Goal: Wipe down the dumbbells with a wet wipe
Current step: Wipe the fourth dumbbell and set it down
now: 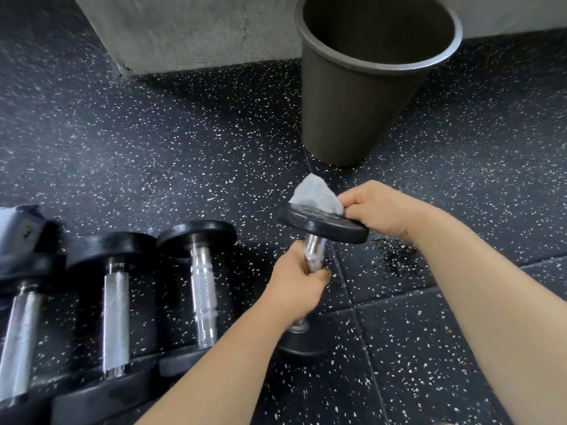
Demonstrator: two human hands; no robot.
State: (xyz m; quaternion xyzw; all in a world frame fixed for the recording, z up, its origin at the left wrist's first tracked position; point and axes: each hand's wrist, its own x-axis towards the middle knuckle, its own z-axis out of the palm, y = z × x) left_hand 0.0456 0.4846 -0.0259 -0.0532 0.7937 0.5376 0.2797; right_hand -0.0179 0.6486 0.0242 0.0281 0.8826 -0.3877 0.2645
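My left hand [296,283] grips the chrome handle of a black dumbbell [322,225] held up off the floor, its far head tipped away from me. My right hand [379,208] pinches a crumpled white wet wipe [316,194] against the far face and right rim of that head. The dumbbell's near head shows below my left wrist, partly hidden. Three more dumbbells lie side by side on the floor at the left: one [202,289] nearest my hand, a second [115,305] beside it, a third [20,342] at the frame's left edge.
A dark round bin [346,111] stands open on the speckled black rubber floor [184,154] just beyond the held dumbbell. A grey concrete block [184,32] rises at the back. A pale packet [15,228] lies at the far left. A wet patch [395,253] marks the floor under my right forearm.
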